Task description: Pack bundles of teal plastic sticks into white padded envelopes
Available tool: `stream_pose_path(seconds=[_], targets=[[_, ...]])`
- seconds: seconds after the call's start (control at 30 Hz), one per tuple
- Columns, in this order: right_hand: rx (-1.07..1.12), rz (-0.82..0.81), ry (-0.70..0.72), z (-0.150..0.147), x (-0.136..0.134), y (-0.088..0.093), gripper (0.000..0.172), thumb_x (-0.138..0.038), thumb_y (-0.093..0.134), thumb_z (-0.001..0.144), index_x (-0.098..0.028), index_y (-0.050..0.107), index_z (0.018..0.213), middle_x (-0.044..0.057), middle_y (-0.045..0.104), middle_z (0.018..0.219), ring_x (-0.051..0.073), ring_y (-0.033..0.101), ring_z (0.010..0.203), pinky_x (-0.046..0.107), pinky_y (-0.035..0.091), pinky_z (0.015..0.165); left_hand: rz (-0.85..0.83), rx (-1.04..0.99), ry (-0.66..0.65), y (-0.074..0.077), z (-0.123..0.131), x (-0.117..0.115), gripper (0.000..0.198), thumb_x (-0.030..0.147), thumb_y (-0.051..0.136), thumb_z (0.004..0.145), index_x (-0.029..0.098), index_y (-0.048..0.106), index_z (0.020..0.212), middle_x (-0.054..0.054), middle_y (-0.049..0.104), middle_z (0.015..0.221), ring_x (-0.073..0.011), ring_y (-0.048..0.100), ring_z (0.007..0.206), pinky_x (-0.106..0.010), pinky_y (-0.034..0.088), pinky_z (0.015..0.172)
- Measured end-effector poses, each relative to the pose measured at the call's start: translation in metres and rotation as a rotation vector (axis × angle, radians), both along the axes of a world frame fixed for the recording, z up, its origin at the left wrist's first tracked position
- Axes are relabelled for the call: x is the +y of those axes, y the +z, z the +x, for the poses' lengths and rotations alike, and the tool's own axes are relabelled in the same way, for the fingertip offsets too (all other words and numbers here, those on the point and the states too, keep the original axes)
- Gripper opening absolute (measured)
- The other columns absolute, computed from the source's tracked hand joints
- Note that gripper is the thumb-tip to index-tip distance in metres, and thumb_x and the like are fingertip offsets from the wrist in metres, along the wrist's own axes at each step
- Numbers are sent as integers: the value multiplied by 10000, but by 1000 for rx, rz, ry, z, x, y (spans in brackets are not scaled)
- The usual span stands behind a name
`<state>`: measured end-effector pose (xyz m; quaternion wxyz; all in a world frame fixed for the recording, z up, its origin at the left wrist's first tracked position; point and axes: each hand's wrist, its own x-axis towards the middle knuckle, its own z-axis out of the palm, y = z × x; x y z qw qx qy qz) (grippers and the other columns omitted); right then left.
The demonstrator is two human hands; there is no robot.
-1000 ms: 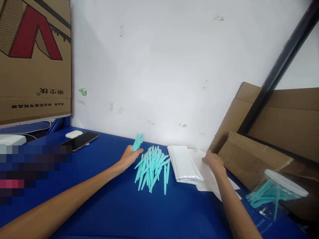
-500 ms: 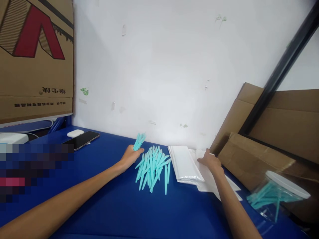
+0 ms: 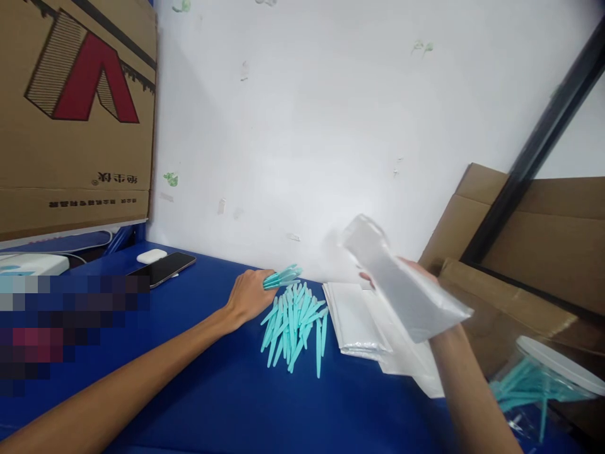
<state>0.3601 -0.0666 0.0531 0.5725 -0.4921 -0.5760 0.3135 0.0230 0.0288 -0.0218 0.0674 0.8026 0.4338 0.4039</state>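
Note:
My left hand (image 3: 250, 295) is closed around a bundle of slim turquoise plastic sticks (image 3: 283, 276) with pale tips, held just above the back left of a loose pile of the same sticks (image 3: 292, 328). On the right, my right hand (image 3: 418, 270) grips a white plastic bag (image 3: 401, 290), raised and tilted over the table. The bag covers most of that hand's fingers and is slightly blurred. Beneath it lie a stack of flat white bags (image 3: 352, 318) and looser white sheets or bags (image 3: 401, 359), right of the pile.
A clear tub with a white lid (image 3: 562, 366) holds more turquoise sticks at the lower right. Cardboard (image 3: 510, 302) leans behind it by a black bar. At the left are a phone (image 3: 165, 268), a white case (image 3: 151, 256) and a large carton (image 3: 80, 151).
My right hand has lifted a white bag up from the right-hand stack. My left hand has turned, so its bundle now points right over the pile. The view has shifted slightly.

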Motion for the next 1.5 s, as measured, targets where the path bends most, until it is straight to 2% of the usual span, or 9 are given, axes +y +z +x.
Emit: stream_pose_path(seconds=[0.1,0.2,0.3,0.5,0.8,0.93,1.07,1.2,1.5], targets=[[1,-90,321,-32,-4,-11,425,-408,665,812,-233,602,1195,74,722,1047,245,704,920,350,566,798,144,174,56,5,-8,3,152,196,463,770,213,605,719,-6,634,615,-168,555,541,-264,222,519],[-58,-346,606,-61,-8,-16,464,-478,590,860,-226,577,1250,72,743,935,181,714,790,235,549,638,234,278,107,9,-15,9,172,163,466,728,212,626,766,-31,679,669,-191,594,582,-271,205,519],[-58,-284,706,-76,-13,-18,524,-584,536,858,-276,539,1282,49,745,930,150,711,807,205,521,651,273,339,147,12,-22,14,190,147,471,690,207,630,775,-39,675,653,-195,592,571,-272,195,512],[-54,-255,770,-69,-10,-22,587,-636,582,782,-290,509,1250,56,738,935,150,703,740,220,521,648,316,403,195,16,-29,17,180,129,460,663,201,603,747,-41,667,642,-192,588,560,-281,156,500],[-143,-229,586,-66,-5,-31,779,-781,466,669,-226,468,1216,79,700,784,228,677,673,343,528,620,323,490,196,17,-30,18,226,87,441,683,188,592,818,-53,671,706,-199,602,597,-275,199,507],[-145,-224,601,-72,-9,-25,681,-739,507,696,-256,542,1176,62,703,770,206,667,646,310,521,612,313,503,244,18,-31,17,235,91,453,687,182,605,843,-66,677,731,-223,625,629,-271,257,519],[-151,-362,537,-88,-18,-7,573,-640,505,787,-220,573,1170,52,698,782,172,667,643,279,516,648,283,548,266,20,-27,14,248,75,453,708,167,611,876,-95,686,773,-252,652,665,-276,322,544],[-141,-527,589,-97,-18,7,527,-561,505,838,-190,573,1206,46,708,795,135,652,618,220,501,610,261,597,307,18,-21,11,290,23,415,732,152,602,911,-107,683,783,-270,670,683,-287,361,556],[-72,-709,629,-87,4,-1,508,-546,443,903,-183,568,1235,69,726,856,129,671,629,195,505,559,182,606,312,13,-13,6,274,14,392,806,124,605,939,-149,692,814,-284,691,731,-302,411,593]])
